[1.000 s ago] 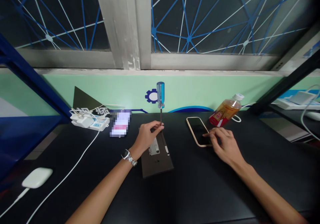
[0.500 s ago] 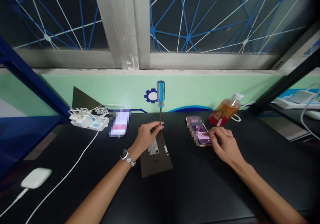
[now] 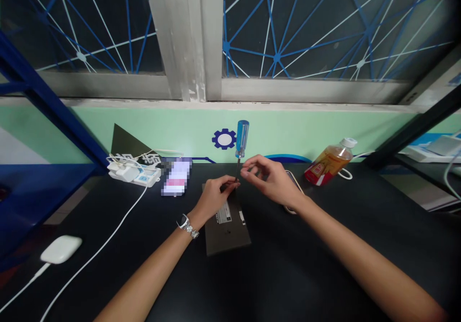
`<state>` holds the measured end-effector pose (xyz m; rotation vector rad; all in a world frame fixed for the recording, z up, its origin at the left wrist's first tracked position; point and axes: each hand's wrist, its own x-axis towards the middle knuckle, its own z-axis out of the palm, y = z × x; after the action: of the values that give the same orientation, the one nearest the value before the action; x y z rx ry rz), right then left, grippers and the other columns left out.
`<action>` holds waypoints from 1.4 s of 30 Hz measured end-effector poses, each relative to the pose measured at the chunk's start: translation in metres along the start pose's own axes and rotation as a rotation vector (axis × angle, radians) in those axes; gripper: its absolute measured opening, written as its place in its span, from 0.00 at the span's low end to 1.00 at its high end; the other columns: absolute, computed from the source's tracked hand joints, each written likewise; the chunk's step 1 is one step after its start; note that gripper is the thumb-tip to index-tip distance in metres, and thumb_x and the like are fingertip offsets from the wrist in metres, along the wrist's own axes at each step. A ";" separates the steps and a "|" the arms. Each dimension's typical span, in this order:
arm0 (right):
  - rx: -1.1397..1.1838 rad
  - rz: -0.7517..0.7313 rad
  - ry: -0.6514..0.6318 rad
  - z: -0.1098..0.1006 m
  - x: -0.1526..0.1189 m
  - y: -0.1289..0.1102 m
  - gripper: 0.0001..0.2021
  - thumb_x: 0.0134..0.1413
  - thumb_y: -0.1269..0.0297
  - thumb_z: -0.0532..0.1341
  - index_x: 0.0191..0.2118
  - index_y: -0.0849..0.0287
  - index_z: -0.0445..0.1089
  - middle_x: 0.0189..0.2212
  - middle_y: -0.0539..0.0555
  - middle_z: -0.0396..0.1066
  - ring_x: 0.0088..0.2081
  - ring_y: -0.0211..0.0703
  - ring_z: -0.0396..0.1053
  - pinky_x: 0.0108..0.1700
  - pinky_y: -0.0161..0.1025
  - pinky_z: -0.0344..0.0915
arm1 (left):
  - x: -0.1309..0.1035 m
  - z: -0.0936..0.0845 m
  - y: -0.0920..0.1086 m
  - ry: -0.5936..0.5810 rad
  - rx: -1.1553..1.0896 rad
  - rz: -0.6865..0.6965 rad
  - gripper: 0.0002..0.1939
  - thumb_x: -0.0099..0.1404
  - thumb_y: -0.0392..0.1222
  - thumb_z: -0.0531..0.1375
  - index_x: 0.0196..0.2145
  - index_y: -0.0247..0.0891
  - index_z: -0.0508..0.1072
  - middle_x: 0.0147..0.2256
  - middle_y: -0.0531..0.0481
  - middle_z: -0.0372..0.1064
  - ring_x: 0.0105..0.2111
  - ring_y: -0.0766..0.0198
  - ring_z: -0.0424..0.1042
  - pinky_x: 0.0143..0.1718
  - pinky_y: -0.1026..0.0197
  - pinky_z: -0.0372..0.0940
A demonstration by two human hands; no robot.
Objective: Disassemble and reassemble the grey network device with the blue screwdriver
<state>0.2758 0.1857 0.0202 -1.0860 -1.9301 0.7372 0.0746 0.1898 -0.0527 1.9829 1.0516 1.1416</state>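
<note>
A screwdriver [image 3: 242,137] with a clear blue handle stands nearly upright, leaning slightly right. My left hand [image 3: 215,193] pinches its thin shaft low down, just over a flat, dark grey-brown rectangular device [image 3: 234,240] bearing a white label. The screwdriver's tip is hidden by the fingers. Just right of the shaft, my right hand [image 3: 270,180] is raised with curved fingers apart and nothing in them. Behind that hand, a phone [image 3: 291,210] in a pale case is mostly covered.
Back left, a lit phone [image 3: 177,175] lies beside a white power strip [image 3: 144,174] with cables. A tilted drink bottle [image 3: 329,161] is at the back right. A white earbud case [image 3: 61,249] on a cable lies at the left of the black table [image 3: 288,274].
My right hand has left the phone on the right and moved left to beside the screwdriver. The screwdriver now leans slightly right, still in my left hand. The view has shifted slightly.
</note>
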 end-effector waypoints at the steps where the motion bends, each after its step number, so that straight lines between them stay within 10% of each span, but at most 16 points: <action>1: 0.025 -0.008 -0.004 0.005 0.007 -0.002 0.12 0.59 0.54 0.64 0.41 0.56 0.71 0.32 0.53 0.75 0.29 0.39 0.69 0.28 0.37 0.64 | 0.000 0.000 0.000 0.012 0.004 0.000 0.09 0.70 0.44 0.60 0.42 0.41 0.79 0.39 0.49 0.81 0.37 0.59 0.79 0.40 0.59 0.71; 8: 0.045 -0.012 0.116 0.020 0.021 0.003 0.13 0.53 0.54 0.68 0.39 0.55 0.70 0.33 0.52 0.75 0.29 0.38 0.70 0.28 0.37 0.64 | 0.002 -0.001 0.001 0.062 0.011 -0.022 0.05 0.67 0.42 0.63 0.38 0.40 0.78 0.34 0.50 0.80 0.34 0.59 0.78 0.39 0.58 0.70; 31: 0.227 0.017 -0.076 0.030 0.018 0.012 0.10 0.60 0.57 0.64 0.43 0.56 0.70 0.32 0.51 0.74 0.28 0.37 0.72 0.31 0.37 0.70 | 0.009 0.007 0.006 0.044 0.029 -0.064 0.06 0.66 0.38 0.61 0.35 0.38 0.79 0.33 0.49 0.81 0.32 0.57 0.78 0.31 0.61 0.68; 42: 0.351 0.017 -0.153 0.028 0.017 0.017 0.11 0.63 0.55 0.61 0.42 0.57 0.72 0.34 0.53 0.76 0.33 0.40 0.75 0.38 0.41 0.73 | 0.003 -0.008 -0.001 -0.071 -0.074 -0.023 0.13 0.70 0.38 0.58 0.48 0.40 0.79 0.44 0.46 0.80 0.41 0.56 0.79 0.44 0.56 0.71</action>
<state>0.2539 0.2059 -0.0019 -0.8496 -1.8265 1.1471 0.0685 0.1932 -0.0489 1.9336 0.9797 1.0746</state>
